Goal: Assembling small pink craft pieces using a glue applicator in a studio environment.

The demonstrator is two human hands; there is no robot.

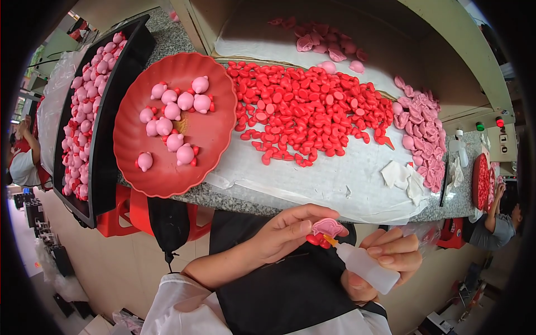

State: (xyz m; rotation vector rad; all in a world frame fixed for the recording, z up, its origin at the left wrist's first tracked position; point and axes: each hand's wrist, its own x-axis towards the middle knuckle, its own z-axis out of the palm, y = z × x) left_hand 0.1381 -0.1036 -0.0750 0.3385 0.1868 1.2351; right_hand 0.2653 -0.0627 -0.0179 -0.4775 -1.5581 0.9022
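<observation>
Right hand [395,249] gripping white bottle [367,268], yellow tip [330,240] beside red bits [319,240]; left hand [279,237] pinching pink piece [328,226]; red heap [312,106] on covered worktop [170,42]

Before you ran a speckled grey bench [251,203], its stone showing along the near edge. A white sheet [296,181] covered much of its middle; on that you had a broad heap of glossy red pieces [312,111], a pile of pink pieces [423,131] toward its right end and, just beside the pile, crumpled white tissue [412,181]. At your left stood a scalloped red dish [215,131] and, next to it, a long black tray [114,92].
</observation>
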